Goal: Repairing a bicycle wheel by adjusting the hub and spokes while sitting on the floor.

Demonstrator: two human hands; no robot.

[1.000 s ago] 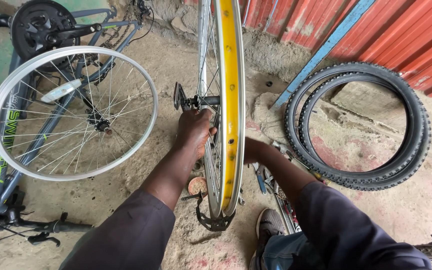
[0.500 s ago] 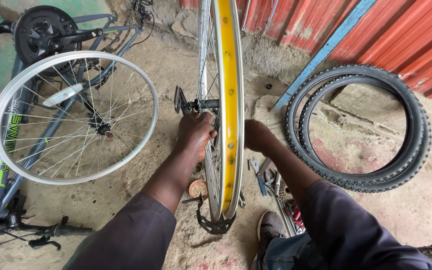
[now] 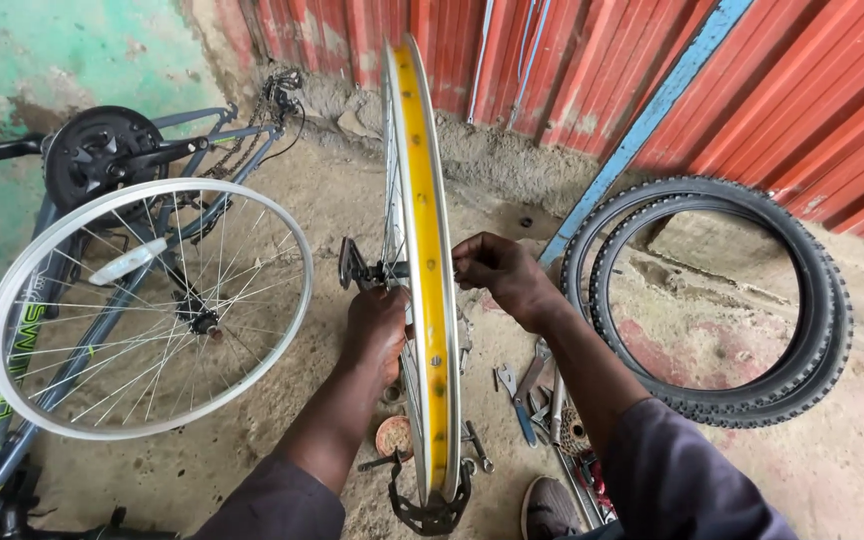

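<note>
1. I see even, soft daylight; nothing looks dim or blown out.
2. Shadows under the silver wheel (image 3: pixel 152 305) and tyres (image 3: pixel 717 300) are faint and diffuse.
3. A mild sheen runs along the yellow rim (image 3: pixel 427 270).
4. Focus is sharp centrally; wide-angle bending shows toward the edges.

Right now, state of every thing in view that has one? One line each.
Bare yellow-lined bicycle wheel rim: upright, edge-on to the camera, no tyre fitted.
Left hand: gripping at the rim's hub side.
Right hand: closed at the hub from the other side.
Silver spoked wheel: mounted on the overturned grey bicycle frame, tyreless.
Black knobby tyres: off any wheel, leaning at the red corrugated wall.
Spanners: lying loose on the ground.
</note>
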